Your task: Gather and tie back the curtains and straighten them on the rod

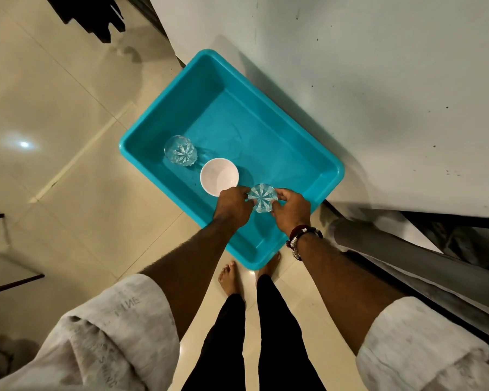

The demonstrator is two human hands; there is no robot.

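A cut-glass tumbler is held between both my hands over the near end of a turquoise plastic tub. My left hand grips its left side and my right hand grips its right side, a beaded bracelet on that wrist. Inside the tub a second cut-glass tumbler stands at the left, and a white bowl sits beside it. A grey curtain hangs at the lower right, partly cut off by the frame edge. No curtain rod or tie-back is in view.
The tub rests partly on a white surface and juts out over the beige tiled floor. My bare feet stand under its near corner. Dark furniture is at the top left, a dark frame at the left edge.
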